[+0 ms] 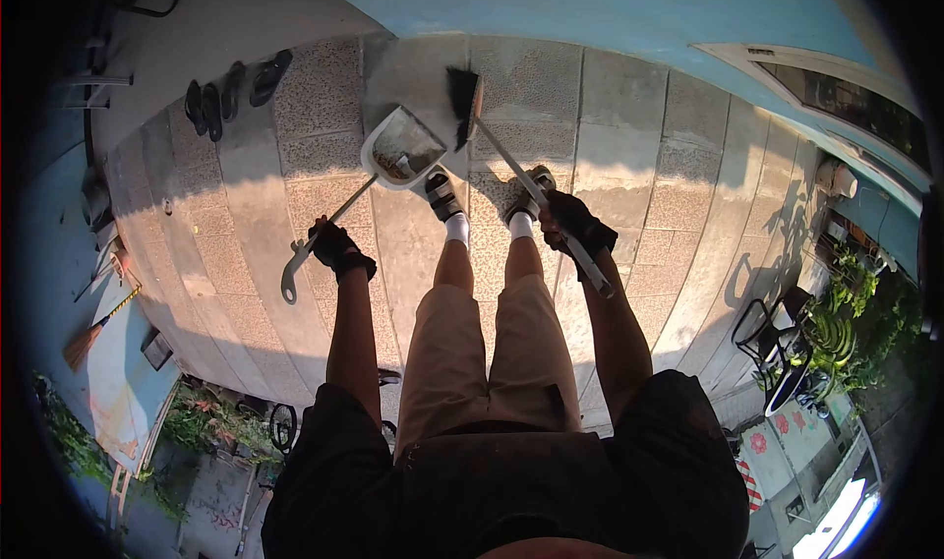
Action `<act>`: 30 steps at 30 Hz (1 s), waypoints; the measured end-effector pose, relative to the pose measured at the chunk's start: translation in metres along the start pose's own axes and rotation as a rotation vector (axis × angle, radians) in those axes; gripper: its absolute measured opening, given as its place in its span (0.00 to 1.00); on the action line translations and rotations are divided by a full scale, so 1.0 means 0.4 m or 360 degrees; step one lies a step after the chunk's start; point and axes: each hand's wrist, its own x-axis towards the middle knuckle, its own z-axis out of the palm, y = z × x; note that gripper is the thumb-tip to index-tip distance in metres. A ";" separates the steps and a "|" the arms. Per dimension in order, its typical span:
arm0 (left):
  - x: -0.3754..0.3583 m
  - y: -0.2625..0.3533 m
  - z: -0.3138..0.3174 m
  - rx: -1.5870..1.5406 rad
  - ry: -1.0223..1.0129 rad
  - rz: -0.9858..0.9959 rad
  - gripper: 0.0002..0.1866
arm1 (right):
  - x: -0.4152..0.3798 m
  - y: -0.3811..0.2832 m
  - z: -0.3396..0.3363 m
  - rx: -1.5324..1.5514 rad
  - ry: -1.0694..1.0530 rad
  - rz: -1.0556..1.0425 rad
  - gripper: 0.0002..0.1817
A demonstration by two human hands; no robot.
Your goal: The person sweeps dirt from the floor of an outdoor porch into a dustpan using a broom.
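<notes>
My left hand (339, 247), in a black fingerless glove, is closed round the grey handle of a dustpan (371, 153). The white pan lies on the paving ahead of my left foot, with brown debris (401, 166) inside it. In a matching glove, my right hand (578, 225) grips the long pale handle of a broom (464, 107). Its dark bristles rest on the ground to the right of the pan, a short gap apart from it. Both of my sandalled feet stand just behind the two tools.
Several dark slippers (231, 92) lie at the far left by the wall. A blue wall (590, 8) runs along the front, with a window frame (836, 97) at right. Another broom (98, 331) leans at left. A chair (772, 353) and plants (846, 313) stand at right.
</notes>
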 end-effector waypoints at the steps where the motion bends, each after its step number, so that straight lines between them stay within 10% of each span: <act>1: -0.024 0.025 0.000 -0.0011 0.0033 -0.0113 0.10 | 0.016 -0.013 0.011 -0.0140 -0.0028 -0.0123 0.12; 30: -0.065 0.031 -0.002 -0.0249 -0.0041 0.0018 0.09 | -0.004 0.063 0.010 -0.0179 0.0156 -0.0176 0.06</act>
